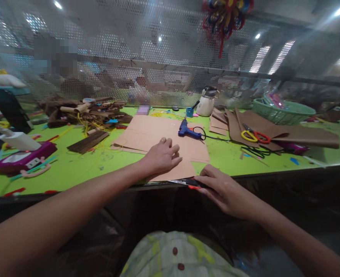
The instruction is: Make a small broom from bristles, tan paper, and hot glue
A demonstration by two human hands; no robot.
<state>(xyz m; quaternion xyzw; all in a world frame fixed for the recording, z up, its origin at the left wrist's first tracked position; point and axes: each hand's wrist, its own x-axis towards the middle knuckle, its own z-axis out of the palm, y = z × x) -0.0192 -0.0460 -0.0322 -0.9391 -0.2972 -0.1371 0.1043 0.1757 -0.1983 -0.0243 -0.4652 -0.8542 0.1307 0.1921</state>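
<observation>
My left hand (162,156) presses down on tan paper sheets (152,129), its fingers bent but apart, with a ring on one finger. A smaller tan sheet under that hand reaches the table's front edge. My right hand (223,192) is closed around a utility knife (188,182) with a black body and an orange part. Its silver blade points left and lies along the near edge of the paper. Fingers cover much of the handle. Beyond the hands, a blue glue gun (188,130) rests on the sheets.
The lime-green table (95,167) holds brown paper scraps (86,142) at left, beside a purple power strip (25,157). At right are folded brown paper (308,136), yellow-and-orange-handled scissors (256,136) and a green basket (285,111). A white bottle (206,104) stands near the perforated metal screen (158,77).
</observation>
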